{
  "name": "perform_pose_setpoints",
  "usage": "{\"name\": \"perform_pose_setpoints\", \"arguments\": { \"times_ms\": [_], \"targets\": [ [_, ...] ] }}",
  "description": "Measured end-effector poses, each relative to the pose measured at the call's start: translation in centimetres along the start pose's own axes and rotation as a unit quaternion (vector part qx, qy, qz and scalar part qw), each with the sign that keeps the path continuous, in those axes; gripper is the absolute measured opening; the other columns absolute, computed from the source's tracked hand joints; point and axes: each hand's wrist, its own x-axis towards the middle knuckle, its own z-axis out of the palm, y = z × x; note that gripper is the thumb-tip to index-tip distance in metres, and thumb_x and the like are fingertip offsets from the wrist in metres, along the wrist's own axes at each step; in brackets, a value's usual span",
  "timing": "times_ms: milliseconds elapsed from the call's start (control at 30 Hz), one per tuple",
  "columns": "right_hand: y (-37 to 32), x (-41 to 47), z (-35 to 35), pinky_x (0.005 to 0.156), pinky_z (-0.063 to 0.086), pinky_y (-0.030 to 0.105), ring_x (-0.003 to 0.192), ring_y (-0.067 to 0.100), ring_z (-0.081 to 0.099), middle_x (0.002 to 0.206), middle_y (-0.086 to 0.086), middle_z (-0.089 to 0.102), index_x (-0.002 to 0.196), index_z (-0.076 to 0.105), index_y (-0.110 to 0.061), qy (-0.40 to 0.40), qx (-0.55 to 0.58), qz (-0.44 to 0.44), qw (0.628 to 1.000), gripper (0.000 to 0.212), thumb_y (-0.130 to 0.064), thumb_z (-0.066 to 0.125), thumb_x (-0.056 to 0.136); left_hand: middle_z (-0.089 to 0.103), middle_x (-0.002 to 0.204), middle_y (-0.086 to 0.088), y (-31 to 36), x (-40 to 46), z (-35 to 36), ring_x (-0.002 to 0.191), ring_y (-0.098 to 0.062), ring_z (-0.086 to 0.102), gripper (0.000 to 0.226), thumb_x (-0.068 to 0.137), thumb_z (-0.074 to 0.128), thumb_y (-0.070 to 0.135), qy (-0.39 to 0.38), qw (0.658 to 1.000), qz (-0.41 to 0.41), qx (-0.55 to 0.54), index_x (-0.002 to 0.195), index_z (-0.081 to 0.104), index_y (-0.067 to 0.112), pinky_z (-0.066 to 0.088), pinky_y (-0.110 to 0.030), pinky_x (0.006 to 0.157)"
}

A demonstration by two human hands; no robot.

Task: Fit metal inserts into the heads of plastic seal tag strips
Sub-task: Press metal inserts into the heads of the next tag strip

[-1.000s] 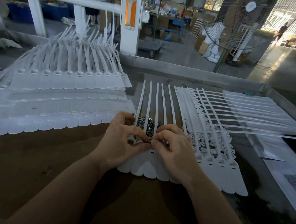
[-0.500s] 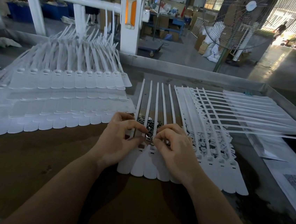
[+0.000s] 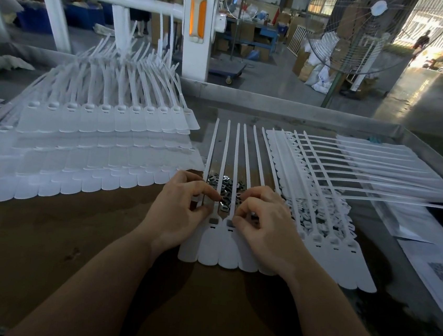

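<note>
A tall stack of white plastic seal tag strips point(image 3: 100, 138) is lying at the left of the brown worktable point(image 3: 42, 245), flat tag ends toward the person and thin tails curving up and away. Just right of it, the left hand point(image 3: 183, 210) is resting on the near row of joined white plastic seal tag strips point(image 3: 220, 244), its fingers curled with thumb and forefinger pressed together over a strip head; what they are pinching is too small to tell. Between the hands, two strip heads are showing dark squares in their sockets, which look like seated inserts. Behind the fingertips, a loose heap of small shiny metal inserts point(image 3: 222, 185) is lying on the table under the strips' tails. The right hand point(image 3: 263, 224) is hovering over the neighbouring head, fingers curled, thumb and forefinger pinched at the socket. Further right, another sheet of white strips point(image 3: 330, 242) is overlapping a fanned layer of strips point(image 3: 378, 170), reaching toward the table's raised metal rim point(image 3: 421, 150).
</note>
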Motion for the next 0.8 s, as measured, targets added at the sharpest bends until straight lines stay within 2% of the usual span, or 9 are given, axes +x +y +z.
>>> {"name": "perform_pose_setpoints", "arguments": {
  "times_ms": [100, 200, 333, 433, 500, 600, 667, 800],
  "targets": [
    [-0.3, -0.1, -0.1, 0.095, 0.030, 0.027, 0.100, 0.002, 0.040, 0.098, -0.016, 0.046, 0.073, 0.061, -0.024, 0.019, 0.022, 0.000, 1.000, 0.011, -0.021, 0.070, 0.080, 0.044, 0.111, 0.006, 0.0, 0.0, 0.0, 0.109, -0.008, 0.044, 0.021, 0.085, 0.065, 0.015, 0.003, 1.000, 0.000, -0.002, 0.092, 0.062, 0.034, 0.039, -0.020, 0.095],
    [-0.3, -0.1, -0.3, 0.093, 0.036, 0.027, 0.096, 0.004, 0.046, 0.092, -0.015, 0.048, 0.074, 0.067, -0.019, 0.040, 0.042, -0.004, 0.998, 0.006, -0.016, 0.070, 0.079, 0.044, 0.111, 0.007, 0.1, 0.1, 0.0, 0.110, -0.007, 0.043, 0.023, 0.084, 0.066, 0.014, 0.002, 1.000, 0.001, 0.001, 0.091, 0.061, 0.035, 0.039, -0.020, 0.095],
    [-0.2, 0.0, -0.4, 0.082, 0.038, 0.012, 0.093, 0.008, 0.051, 0.092, -0.008, 0.053, 0.082, 0.070, -0.013, 0.078, 0.058, 0.010, 0.995, 0.005, -0.009, 0.067, 0.081, 0.042, 0.111, 0.009, 0.2, 0.1, 0.1, 0.111, -0.007, 0.042, 0.024, 0.085, 0.066, 0.015, 0.001, 1.000, -0.002, 0.007, 0.090, 0.060, 0.037, 0.038, -0.020, 0.096],
    [0.1, -0.1, -0.4, 0.080, 0.043, 0.022, 0.091, 0.013, 0.052, 0.090, -0.005, 0.055, 0.083, 0.069, -0.011, 0.137, 0.054, 0.035, 0.988, 0.007, -0.005, 0.065, 0.082, 0.041, 0.110, 0.009, 0.0, 0.2, 0.2, 0.110, -0.007, 0.042, 0.020, 0.084, 0.066, 0.018, 0.012, 1.000, -0.010, 0.008, 0.093, 0.062, 0.035, 0.037, -0.018, 0.094],
    [0.4, -0.1, -0.5, 0.081, 0.042, 0.023, 0.090, 0.015, 0.054, 0.089, -0.005, 0.054, 0.084, 0.068, -0.010, 0.174, 0.030, 0.046, 0.983, 0.008, -0.003, 0.065, 0.082, 0.040, 0.112, 0.007, -0.2, 0.2, 0.3, 0.107, -0.010, 0.045, 0.020, 0.084, 0.067, 0.019, 0.033, 0.999, -0.026, 0.006, 0.101, 0.064, 0.029, 0.039, -0.018, 0.091],
    [0.7, 0.0, -0.5, 0.084, 0.043, 0.028, 0.089, 0.015, 0.053, 0.088, -0.005, 0.054, 0.084, 0.068, -0.010, 0.193, 0.000, 0.059, 0.980, 0.010, -0.002, 0.066, 0.080, 0.046, 0.118, 0.003, -0.3, 0.3, 0.5, 0.095, -0.008, 0.049, 0.031, 0.085, 0.065, 0.019, 0.064, 0.996, -0.054, 0.018, 0.115, 0.059, 0.024, 0.039, -0.011, 0.077],
    [0.8, -0.1, -0.4, 0.082, 0.040, 0.024, 0.090, 0.013, 0.051, 0.089, -0.004, 0.054, 0.084, 0.068, -0.011, 0.191, -0.013, 0.067, 0.979, 0.010, -0.002, 0.066, 0.080, 0.053, 0.117, 0.002, -0.3, 0.3, 0.6, 0.093, -0.007, 0.051, 0.036, 0.086, 0.063, 0.018, 0.068, 0.996, -0.059, 0.029, 0.121, 0.056, 0.023, 0.039, -0.014, 0.077],
    [1.0, -0.2, -0.4, 0.072, 0.032, 0.004, 0.089, 0.009, 0.046, 0.090, -0.006, 0.052, 0.084, 0.067, -0.013, 0.192, -0.012, 0.076, 0.978, 0.011, -0.003, 0.064, 0.081, 0.062, 0.109, 0.004, -0.2, 0.1, 0.4, 0.092, -0.006, 0.057, 0.036, 0.084, 0.064, 0.015, 0.067, 0.996, -0.066, -0.009, 0.118, 0.056, 0.024, 0.047, -0.019, 0.078]
  ]
}}
